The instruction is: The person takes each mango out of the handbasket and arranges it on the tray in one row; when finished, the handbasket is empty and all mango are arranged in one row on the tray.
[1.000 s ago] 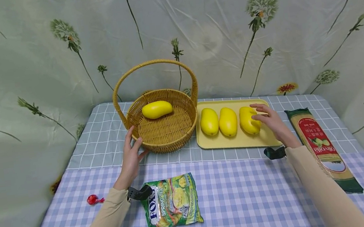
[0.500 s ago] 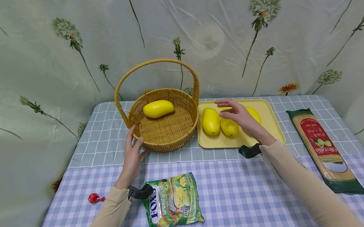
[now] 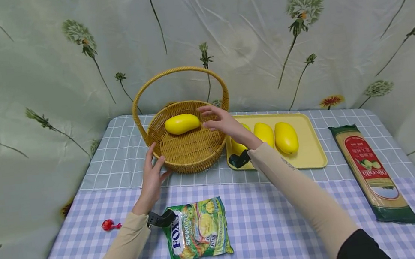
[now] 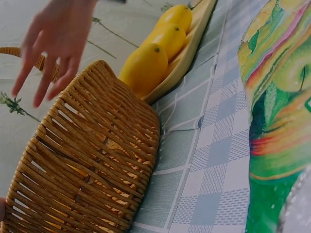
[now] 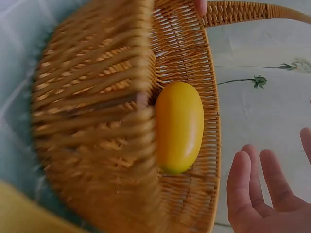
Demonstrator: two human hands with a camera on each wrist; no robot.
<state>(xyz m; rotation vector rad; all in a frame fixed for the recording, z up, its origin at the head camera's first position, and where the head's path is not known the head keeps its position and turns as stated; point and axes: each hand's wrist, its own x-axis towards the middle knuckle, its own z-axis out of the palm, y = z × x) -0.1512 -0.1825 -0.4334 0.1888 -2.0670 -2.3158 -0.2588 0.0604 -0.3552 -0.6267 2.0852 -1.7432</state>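
A round wicker basket [image 3: 192, 166] with a tall arched handle stands at the back of the table, with one yellow mango [image 3: 182, 124] lying inside. My left hand [image 3: 151, 179] holds its front left rim, fingertips over the edge. Above the basket's right side hovers my right hand [image 3: 226, 123], holding nothing, its fingers spread and loosely bent; the left wrist view shows this hand [image 4: 56, 43] beyond the rim. Several more mangoes, one of them a mango [image 3: 286, 138] at the right end, lie in a row on a yellow tray [image 3: 312, 147], partly hidden by my right forearm.
A green FOX'S candy bag [image 3: 198, 230] lies on the checked cloth in front of the basket. A red wrapped candy [image 3: 108, 225] is to the left. On the right lies a long pasta packet [image 3: 374, 174]. A floral curtain [image 3: 250, 33] hangs behind the table.
My right hand has moved left from above the tray's rightmost mango, past the other mangoes, to above the basket. My left hand has stayed at the basket's rim.
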